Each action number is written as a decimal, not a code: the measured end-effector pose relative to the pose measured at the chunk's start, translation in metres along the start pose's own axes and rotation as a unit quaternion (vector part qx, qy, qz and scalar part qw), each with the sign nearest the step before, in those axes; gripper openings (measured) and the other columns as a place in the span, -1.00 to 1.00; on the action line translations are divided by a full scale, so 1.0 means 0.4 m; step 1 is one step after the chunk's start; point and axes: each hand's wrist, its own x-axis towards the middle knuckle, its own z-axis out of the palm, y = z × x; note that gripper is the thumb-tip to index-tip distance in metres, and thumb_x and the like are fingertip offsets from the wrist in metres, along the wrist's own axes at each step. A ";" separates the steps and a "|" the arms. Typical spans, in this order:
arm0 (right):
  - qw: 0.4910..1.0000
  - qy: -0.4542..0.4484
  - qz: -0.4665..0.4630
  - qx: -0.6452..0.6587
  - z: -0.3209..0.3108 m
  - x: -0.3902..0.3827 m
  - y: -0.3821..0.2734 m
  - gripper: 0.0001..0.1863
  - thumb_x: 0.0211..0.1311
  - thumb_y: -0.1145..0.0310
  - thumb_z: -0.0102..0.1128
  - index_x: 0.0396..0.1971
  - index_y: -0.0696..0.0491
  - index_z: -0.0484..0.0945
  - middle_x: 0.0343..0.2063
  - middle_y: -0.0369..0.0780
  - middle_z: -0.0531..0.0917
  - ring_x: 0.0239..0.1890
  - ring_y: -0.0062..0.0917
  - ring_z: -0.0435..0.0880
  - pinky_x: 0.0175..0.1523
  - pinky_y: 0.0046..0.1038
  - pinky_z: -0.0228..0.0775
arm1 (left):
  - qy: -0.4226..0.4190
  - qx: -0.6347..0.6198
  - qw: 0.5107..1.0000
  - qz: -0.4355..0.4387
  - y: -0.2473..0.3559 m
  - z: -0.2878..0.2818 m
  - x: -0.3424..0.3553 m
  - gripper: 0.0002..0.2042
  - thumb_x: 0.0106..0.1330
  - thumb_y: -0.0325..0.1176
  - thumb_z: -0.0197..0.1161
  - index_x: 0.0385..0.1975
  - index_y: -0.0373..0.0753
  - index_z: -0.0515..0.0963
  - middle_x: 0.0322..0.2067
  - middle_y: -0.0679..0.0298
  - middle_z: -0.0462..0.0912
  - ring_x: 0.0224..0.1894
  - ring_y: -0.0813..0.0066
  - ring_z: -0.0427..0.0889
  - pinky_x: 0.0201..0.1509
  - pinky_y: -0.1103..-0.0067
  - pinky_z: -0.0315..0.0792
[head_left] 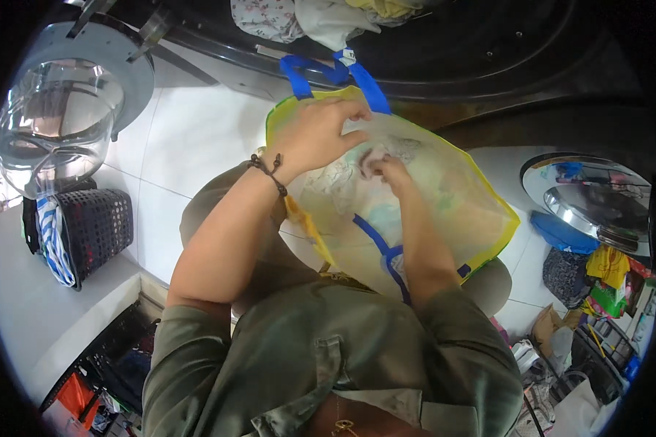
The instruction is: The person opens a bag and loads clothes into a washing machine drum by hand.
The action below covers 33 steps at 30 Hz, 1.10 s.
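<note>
A large pale, see-through bag with a yellow rim (pixel 504 211) and blue handles (pixel 372 89) stands open between my knees. Light-coloured clothes (pixel 332 186) lie inside it. Reaching down into the bag, my right hand (pixel 390 175) is closed on a pale piece of cloth (pixel 374 162). My left hand (pixel 319 135), with a dark cord bracelet at its wrist, is over the bag's far left side. Its thumb and fingers are apart, with nothing visible between them.
In front, a dark machine drum opening (pixel 474 51) holds white, patterned and yellow clothes (pixel 328 20). Round glass doors (pixel 58 116) stand open at left and right. A dark perforated basket (pixel 98 229) with striped cloth is at left; assorted bags and items (pixel 608 266) lie at right.
</note>
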 end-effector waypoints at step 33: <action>0.962 0.038 0.158 -0.217 0.357 0.144 0.293 -0.37 -0.08 0.10 0.34 -0.05 0.25 0.52 -0.06 0.03 0.61 -0.04 -0.28 0.62 -0.02 -0.31 0.46 | 0.334 -0.576 0.736 -0.123 -0.145 -0.140 -0.038 -0.57 0.53 -0.13 -0.16 0.18 -0.33 0.32 0.07 0.09 0.53 0.06 0.27 0.58 0.11 0.33 0.51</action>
